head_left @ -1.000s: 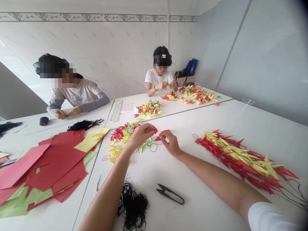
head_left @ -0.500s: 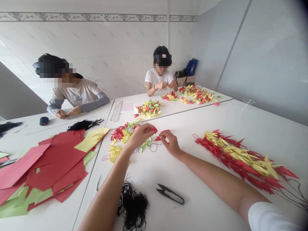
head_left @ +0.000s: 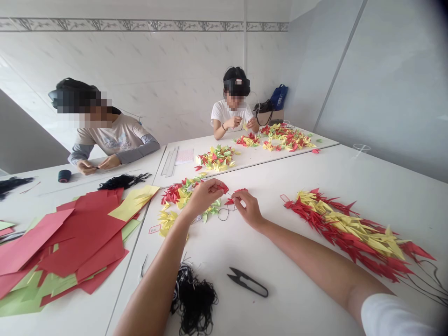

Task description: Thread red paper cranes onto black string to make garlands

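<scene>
My left hand (head_left: 206,192) is pinched on a small red folded paper crane (head_left: 223,187). My right hand (head_left: 248,207) is closed, thumb against fingertips, on a thin dark thread (head_left: 223,215) that loops down to the table; whether a needle is on its tip is too small to tell. A thin dark line spans the short gap between the two hands. More red folded paper (head_left: 230,201) lies just behind my right fingertips. Beside and behind my left forearm is a mixed pile of red, yellow and green paper cranes (head_left: 182,198).
Black thread snips (head_left: 248,282) and a tangle of black cords (head_left: 198,298) lie nearest me. Strung red and yellow cranes (head_left: 346,228) stretch along the right. Coloured paper sheets (head_left: 87,228) cover the left. Two people (head_left: 112,135) sit across, beyond further crane piles (head_left: 287,139).
My hands stay in nearly the same place, still close together. The people across shift their hands slightly.
</scene>
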Demonstrator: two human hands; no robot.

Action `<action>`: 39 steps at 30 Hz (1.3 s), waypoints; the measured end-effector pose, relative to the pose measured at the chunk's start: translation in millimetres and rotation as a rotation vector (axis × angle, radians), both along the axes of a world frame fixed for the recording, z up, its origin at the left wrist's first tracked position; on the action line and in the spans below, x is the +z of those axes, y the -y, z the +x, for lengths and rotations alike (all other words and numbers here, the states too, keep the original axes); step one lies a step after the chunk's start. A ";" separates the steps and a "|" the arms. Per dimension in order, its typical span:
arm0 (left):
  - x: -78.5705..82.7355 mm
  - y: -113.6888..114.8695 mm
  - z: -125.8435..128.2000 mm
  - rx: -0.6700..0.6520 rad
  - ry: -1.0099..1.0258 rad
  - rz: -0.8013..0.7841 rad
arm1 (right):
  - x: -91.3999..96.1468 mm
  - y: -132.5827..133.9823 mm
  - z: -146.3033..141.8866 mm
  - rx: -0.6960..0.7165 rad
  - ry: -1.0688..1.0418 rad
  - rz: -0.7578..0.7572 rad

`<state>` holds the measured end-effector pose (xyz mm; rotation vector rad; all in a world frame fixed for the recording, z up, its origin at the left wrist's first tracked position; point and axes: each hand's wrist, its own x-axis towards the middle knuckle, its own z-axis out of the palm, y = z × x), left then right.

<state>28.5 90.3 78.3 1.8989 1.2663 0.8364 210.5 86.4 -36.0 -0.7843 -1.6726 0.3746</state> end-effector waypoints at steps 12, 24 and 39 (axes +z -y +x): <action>-1.4 -0.6 0.4 -0.017 0.016 0.003 | -0.1 -0.1 -0.5 -0.006 0.003 -0.006; 0.1 -1.1 -2.3 0.004 0.009 0.008 | -1.0 0.1 -0.3 -0.014 0.004 -0.011; -1.1 -1.0 -0.9 -0.010 0.004 -0.004 | -0.8 -0.6 -0.6 -0.008 0.003 0.011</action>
